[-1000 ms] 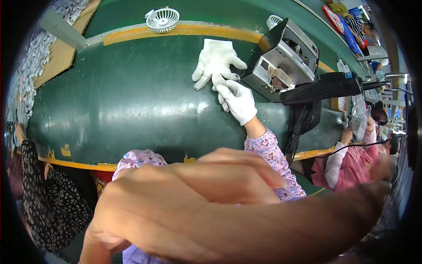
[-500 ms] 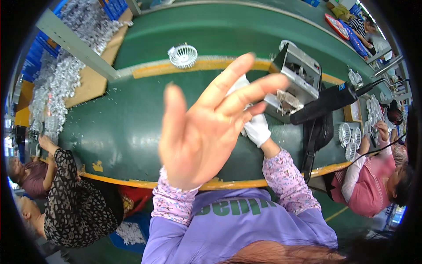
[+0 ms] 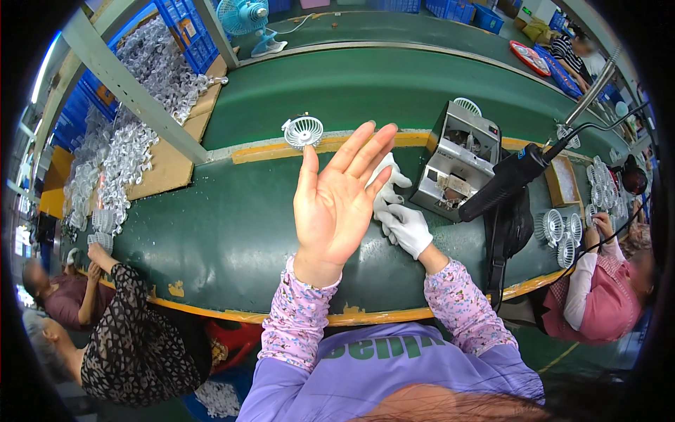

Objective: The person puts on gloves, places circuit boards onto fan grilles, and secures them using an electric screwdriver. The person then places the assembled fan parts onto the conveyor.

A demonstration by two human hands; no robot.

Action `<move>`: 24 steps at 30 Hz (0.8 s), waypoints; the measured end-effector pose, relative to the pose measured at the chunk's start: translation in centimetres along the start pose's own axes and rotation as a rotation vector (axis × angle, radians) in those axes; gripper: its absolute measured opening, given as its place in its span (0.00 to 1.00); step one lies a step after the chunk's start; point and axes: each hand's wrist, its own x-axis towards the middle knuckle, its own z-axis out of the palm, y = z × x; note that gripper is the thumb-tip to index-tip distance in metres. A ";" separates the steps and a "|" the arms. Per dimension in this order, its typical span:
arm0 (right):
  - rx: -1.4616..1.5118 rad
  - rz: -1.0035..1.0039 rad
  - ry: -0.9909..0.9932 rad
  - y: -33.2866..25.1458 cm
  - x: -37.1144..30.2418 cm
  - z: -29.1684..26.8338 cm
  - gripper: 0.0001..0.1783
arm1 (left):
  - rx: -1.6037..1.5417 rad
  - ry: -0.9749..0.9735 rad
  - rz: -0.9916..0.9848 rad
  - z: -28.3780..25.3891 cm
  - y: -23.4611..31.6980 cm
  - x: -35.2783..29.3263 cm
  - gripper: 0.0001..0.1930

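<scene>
My bare left hand [image 3: 337,197] is raised over the table, palm up, fingers stretched out and thumb apart, holding nothing. My right hand [image 3: 409,231] wears a white knit glove and grips a second, loose white glove [image 3: 388,181] against the green table. The loose glove's limp fingers point away from me, and its lower part is partly hidden under my right hand. Beyond my left fingertips, a white round fan guard [image 3: 304,131] rests at the belt's near edge. Right of the gloves stands a metal box-shaped machine [image 3: 460,158], with a black corded hand tool [image 3: 503,184] at its front.
A heap of clear plastic parts [image 3: 144,105] lies on cardboard at the left, behind a grey post [image 3: 133,84]. At the right are white fan guards [image 3: 562,235], a small open box [image 3: 562,181] and a black bag [image 3: 517,228]. Co-workers sit on both sides. A blue fan [image 3: 242,17] stands far back.
My left hand has drawn back and lower, away from the camera, uncovering the loose glove and my right hand. The view has tilted so more of the far side shows.
</scene>
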 end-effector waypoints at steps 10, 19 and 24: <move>-0.004 -0.001 0.001 0.1 -0.2 0.0 0.15 | 0.009 0.004 0.001 -0.4 -0.1 -0.1 0.35; -0.031 0.002 -0.013 -0.1 -0.1 0.1 0.15 | -0.006 0.051 0.007 -0.7 0.0 -0.3 0.32; -0.018 0.002 -0.010 0.5 -0.1 -0.4 0.16 | -0.041 0.024 -0.018 -0.7 -0.3 0.0 0.30</move>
